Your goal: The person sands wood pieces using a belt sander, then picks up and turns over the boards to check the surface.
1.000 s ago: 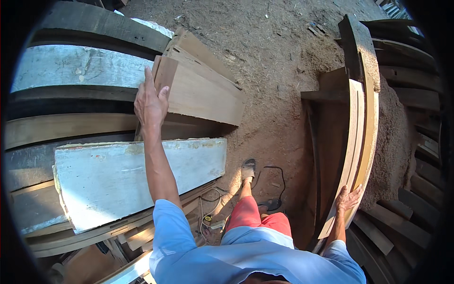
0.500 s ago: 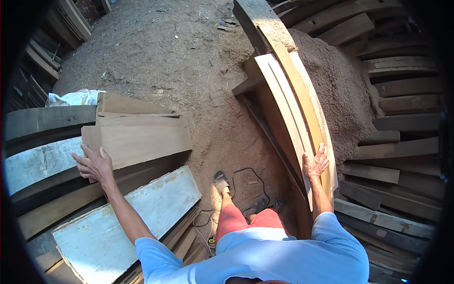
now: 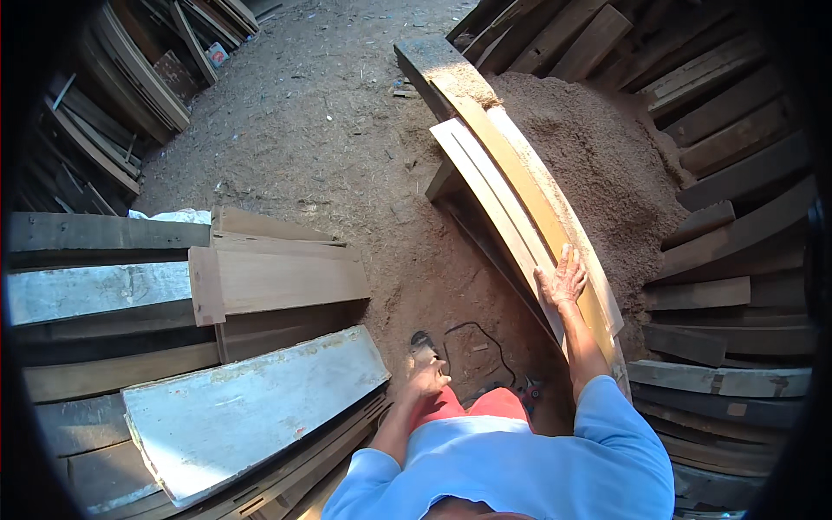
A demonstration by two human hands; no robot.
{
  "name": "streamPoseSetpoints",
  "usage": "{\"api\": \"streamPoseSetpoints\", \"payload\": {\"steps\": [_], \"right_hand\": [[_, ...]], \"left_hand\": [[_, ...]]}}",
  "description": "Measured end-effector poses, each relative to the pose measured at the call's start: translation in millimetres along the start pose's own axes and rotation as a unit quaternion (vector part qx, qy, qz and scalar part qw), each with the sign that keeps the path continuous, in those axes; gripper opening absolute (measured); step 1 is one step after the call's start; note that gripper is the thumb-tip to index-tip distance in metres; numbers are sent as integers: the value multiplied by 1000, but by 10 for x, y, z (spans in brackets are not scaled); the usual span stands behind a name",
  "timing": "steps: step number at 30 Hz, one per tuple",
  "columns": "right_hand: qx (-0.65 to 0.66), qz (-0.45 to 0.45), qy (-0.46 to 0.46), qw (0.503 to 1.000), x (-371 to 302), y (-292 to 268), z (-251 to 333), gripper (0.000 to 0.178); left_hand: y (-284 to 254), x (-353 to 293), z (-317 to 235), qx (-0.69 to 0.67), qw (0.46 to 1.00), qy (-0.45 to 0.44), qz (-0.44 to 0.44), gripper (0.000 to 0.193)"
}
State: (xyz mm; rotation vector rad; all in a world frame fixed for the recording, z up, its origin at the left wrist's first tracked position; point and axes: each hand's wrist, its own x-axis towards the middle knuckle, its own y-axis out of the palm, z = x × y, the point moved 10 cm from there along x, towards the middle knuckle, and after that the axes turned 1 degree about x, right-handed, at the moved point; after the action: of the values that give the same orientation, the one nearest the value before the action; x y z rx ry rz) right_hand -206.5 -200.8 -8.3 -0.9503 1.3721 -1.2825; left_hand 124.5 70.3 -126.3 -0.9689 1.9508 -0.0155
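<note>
Right hand flat on pale plank stack, grip released; left hand loosely curled at thigh.

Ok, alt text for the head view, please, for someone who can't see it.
A person's right hand rests flat on leaning pale planks; the left hand hangs by their thigh. Stacked boards lie left, a sawdust pile right.

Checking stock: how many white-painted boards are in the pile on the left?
2. One large white-painted board lies tilted atop the pile at lower left; another whitish plank lies at the left edge, partly under brown boards. More may be hidden underneath.
</note>
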Motion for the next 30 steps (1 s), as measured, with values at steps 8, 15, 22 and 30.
{"api": "streamPoseSetpoints", "payload": {"steps": [8, 15, 22, 30], "right_hand": [[47, 74, -23, 996, -1198, 64, -803, 101], [95, 156, -5, 983, -3209, 514, -1814, 70], [339, 309, 407, 790, -4523, 1975, -3376, 32], [312, 67, 485, 814, -4801, 2405, -3427, 41]], "left_hand": [[857, -774, 606, -26, 994, -95, -39, 60], [969, -857, 1366, -206, 944, -212, -144, 32], [983, 35, 2, 46, 997, -56, -34, 46], [-14, 297, -2143, 254, 929, 234, -135, 69]]}}
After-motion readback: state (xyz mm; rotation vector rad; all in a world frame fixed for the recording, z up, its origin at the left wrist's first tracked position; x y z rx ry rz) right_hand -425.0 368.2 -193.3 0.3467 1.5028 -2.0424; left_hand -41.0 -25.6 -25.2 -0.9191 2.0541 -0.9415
